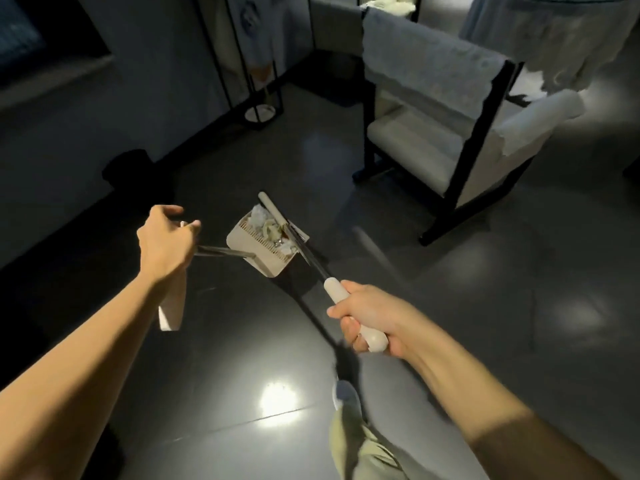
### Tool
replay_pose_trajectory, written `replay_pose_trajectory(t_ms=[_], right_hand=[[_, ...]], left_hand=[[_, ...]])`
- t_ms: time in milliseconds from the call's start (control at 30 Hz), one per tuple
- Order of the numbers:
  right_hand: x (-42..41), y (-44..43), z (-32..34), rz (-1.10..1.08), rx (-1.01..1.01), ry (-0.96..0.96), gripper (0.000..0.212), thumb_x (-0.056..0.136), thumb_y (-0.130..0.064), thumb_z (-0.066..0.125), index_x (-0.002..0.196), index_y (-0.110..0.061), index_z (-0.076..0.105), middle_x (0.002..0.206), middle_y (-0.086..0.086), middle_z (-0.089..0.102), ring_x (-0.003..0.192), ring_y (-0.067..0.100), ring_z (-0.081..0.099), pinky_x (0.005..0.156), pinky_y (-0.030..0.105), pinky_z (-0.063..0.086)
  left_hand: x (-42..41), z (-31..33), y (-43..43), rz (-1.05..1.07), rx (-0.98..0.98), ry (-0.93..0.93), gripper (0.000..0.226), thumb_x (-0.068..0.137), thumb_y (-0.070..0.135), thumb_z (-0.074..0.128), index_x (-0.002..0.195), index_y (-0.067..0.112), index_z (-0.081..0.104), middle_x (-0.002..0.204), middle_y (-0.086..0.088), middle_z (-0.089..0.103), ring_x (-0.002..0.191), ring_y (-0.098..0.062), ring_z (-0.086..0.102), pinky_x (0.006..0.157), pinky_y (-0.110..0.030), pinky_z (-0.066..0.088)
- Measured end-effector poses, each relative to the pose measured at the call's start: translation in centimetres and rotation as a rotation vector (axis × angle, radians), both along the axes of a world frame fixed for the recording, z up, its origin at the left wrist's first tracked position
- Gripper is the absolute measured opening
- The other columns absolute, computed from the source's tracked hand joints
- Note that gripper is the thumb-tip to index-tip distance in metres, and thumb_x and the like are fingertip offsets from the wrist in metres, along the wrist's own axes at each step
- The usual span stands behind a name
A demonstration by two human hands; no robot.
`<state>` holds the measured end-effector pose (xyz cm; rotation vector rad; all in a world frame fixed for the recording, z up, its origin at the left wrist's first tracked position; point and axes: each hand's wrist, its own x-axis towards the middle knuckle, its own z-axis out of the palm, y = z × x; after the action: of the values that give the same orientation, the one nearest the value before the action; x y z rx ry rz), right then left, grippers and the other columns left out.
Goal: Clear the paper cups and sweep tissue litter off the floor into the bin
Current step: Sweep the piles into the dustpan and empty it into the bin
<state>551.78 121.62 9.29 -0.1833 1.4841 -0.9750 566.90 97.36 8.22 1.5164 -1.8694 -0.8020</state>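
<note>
Dim room, glossy dark floor [485, 306], cushioned armchair [433, 140].

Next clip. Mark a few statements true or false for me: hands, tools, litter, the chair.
1. The right hand grips the broom handle. True.
2. The dustpan is empty. False: crumpled tissue lies in it.
3. The left hand holds the dustpan handle. True.
4. The towel lies on the seat of the chair. False: it hangs over the chair's back.
</note>
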Motion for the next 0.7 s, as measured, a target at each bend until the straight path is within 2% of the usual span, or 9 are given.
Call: replay_pose_trajectory(t_ms=[67,133,300,433,533,600,700], right_hand=[[-1.1,-5.1,0.9,0.090,-0.014,0.029,0.021,0.096,-0.005,0.047,0.109,-0.021,0.046,0.042,-0.005,0.040,0.030,0.003,0.035,0.031,0.012,0.028],[-1.9,-10.1,1.9,0.173,-0.035,0.055,0.025,0.096,-0.005,0.047,0.116,-0.019,0.045,0.043,-0.004,0.040,0.030,0.003,0.035,0.031,0.012,0.028],[-1.5,-22.3,4.0,0.340,-0.085,0.081,0.019,0.096,-0.005,0.047,0.110,-0.017,0.049,0.039,-0.006,0.040,0.031,0.004,0.035,0.031,0.014,0.029],[1.1,-31.5,3.9,0.425,-0.124,0.094,0.020,0.096,-0.006,0.047,0.110,-0.021,0.050,0.042,-0.006,0.040,0.034,0.004,0.035,0.032,0.014,0.029],[4.1,-38.9,2.8,0.454,-0.147,0.093,0.024,0.095,-0.007,0.049,0.097,-0.030,0.048,0.045,-0.005,0.040,0.037,0.005,0.035,0.032,0.015,0.029],[6.5,-44.0,1.8,0.455,-0.161,0.085,0.028,0.095,-0.006,0.049,0.105,-0.032,0.047,0.045,-0.005,0.039,0.037,0.005,0.035,0.032,0.015,0.029],[10.6,-52.3,0.4,0.423,-0.170,0.067,0.047,0.095,-0.007,0.050,0.134,-0.030,0.040,0.044,-0.005,0.038,0.036,0.006,0.035,0.032,0.015,0.028]], left_hand=[[1.0,0.9,-4.0,0.080,-0.005,0.047,0.040,0.087,0.020,0.063,0.124,0.012,0.051,0.095,-0.005,0.062,0.090,-0.021,0.065,0.079,-0.040,0.056],[2.3,1.8,-7.6,0.164,-0.021,0.065,0.041,0.085,0.023,0.064,0.123,0.013,0.050,0.097,-0.007,0.065,0.091,-0.021,0.066,0.078,-0.043,0.056],[6.4,3.8,-16.0,0.344,-0.048,0.171,0.040,0.088,0.020,0.063,0.124,0.011,0.047,0.085,0.001,0.057,0.073,-0.012,0.062,0.061,-0.031,0.053],[10.7,4.6,-24.4,0.427,-0.093,0.160,0.038,0.087,0.025,0.065,0.120,0.015,0.049,0.106,-0.011,0.061,0.080,-0.018,0.065,0.052,-0.028,0.049],[14.3,4.7,-31.7,0.437,-0.113,0.145,0.037,0.086,0.028,0.066,0.117,0.019,0.048,0.107,-0.012,0.063,0.083,-0.025,0.066,0.050,-0.030,0.049],[16.6,4.5,-37.1,0.431,-0.133,0.128,0.036,0.086,0.027,0.065,0.116,0.018,0.048,0.107,-0.013,0.063,0.084,-0.026,0.066,0.054,-0.031,0.050],[19.9,4.7,-46.0,0.406,-0.134,0.121,0.034,0.087,0.022,0.065,0.116,0.012,0.049,0.106,-0.015,0.062,0.083,-0.024,0.064,0.059,-0.029,0.051]])
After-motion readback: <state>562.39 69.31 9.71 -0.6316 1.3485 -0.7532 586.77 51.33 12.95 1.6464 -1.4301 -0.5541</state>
